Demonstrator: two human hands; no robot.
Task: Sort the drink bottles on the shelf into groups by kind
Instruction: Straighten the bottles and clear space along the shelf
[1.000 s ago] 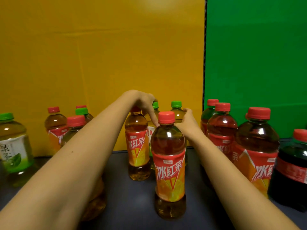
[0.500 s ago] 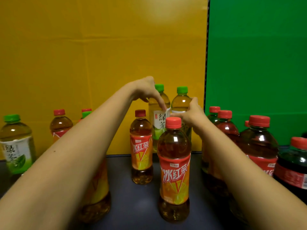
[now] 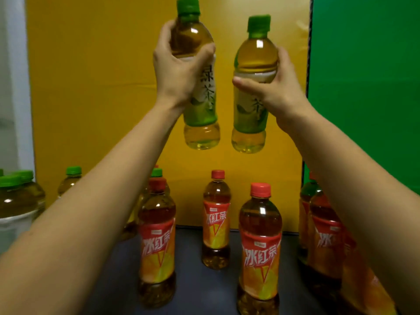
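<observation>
Green-capped, the left tea bottle (image 3: 208, 92) and right tea bottle (image 3: 255, 51) hang upright above the shelf (image 3: 195, 289), gripped by the left hand (image 3: 177, 73) and right hand (image 3: 275, 94); matching green-capped bottles (image 3: 20, 201) stand lower left, apparently nearer the left hand.

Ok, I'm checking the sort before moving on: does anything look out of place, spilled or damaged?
Nothing spilled or damaged. One green-capped plastic bottle stands right behind a red-capped orange-labelled bottle, left of centre: kinds mixed there.

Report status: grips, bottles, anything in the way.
Left grip holds left green-cap bottle; right grip holds right green-cap bottle. Both lifted, roughly upright, not touching. Red-cap bottles stand on the shelf beneath.
</observation>
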